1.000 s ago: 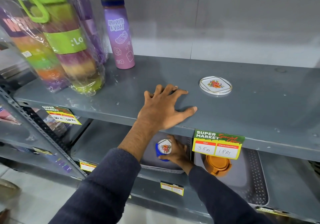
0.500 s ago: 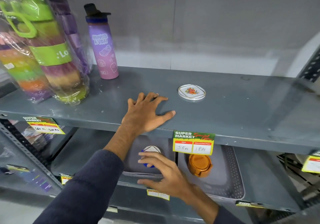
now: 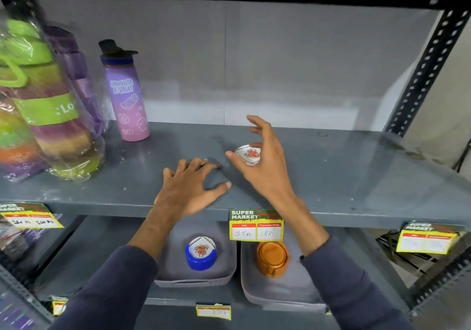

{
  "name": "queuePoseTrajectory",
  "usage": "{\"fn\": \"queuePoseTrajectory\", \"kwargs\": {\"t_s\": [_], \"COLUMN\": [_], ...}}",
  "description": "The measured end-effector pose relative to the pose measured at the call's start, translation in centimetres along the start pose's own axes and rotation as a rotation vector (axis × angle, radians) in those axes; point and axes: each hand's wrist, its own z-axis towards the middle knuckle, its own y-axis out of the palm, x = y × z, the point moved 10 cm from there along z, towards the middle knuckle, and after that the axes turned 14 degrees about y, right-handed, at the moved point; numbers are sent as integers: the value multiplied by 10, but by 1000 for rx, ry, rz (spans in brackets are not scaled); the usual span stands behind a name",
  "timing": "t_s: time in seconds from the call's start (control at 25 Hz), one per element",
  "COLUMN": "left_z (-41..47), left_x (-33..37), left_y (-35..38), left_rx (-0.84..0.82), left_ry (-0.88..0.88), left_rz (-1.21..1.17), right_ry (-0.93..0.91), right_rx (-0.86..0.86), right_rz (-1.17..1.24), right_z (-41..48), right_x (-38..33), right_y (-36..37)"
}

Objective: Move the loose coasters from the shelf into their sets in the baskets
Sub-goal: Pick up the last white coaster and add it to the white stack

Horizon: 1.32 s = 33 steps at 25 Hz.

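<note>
A loose white coaster [image 3: 246, 154] with a red flower print lies on the grey upper shelf [image 3: 344, 176]. My right hand [image 3: 265, 166] arches over it with fingers spread, thumb close to its left edge, and its right part is hidden by my palm. My left hand [image 3: 188, 189] rests flat on the shelf's front edge, holding nothing. On the shelf below, a grey basket [image 3: 224, 276] holds a blue holder [image 3: 200, 259] with matching white coasters in it. A second grey basket [image 3: 300, 294] to its right holds an orange coaster set [image 3: 272, 258].
A purple water bottle [image 3: 126, 95] stands at the back left of the upper shelf, beside wrapped stacks of coloured cups [image 3: 46, 115]. Price tags [image 3: 256, 225] hang on the shelf's front lip. A perforated black upright [image 3: 428, 69] bounds the right side.
My right hand has left the blue holder in the lower basket and risen to the upper shelf, over the loose coaster. My left hand stayed flat on the shelf. The camera tilted up.
</note>
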Motion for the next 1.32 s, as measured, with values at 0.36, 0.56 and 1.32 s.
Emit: {"fn": "queuePoseTrajectory", "kwargs": {"t_s": [0.36,0.56,1.32], "left_z": [0,-2,-24], "left_x": [0,-1,9], "left_y": [-1,0,-20], "left_rx": [14,10,-22], "left_ry": [-4,-8,-130], "left_rz": [-26,-46,-514], "right_ry": [470,271,-239], "right_rx": [-109,14,128], "right_rz": [-469,-268,219], "right_z": [41,35,-107], "right_x": [106,65,-75], "right_y": [24,2,-53]}}
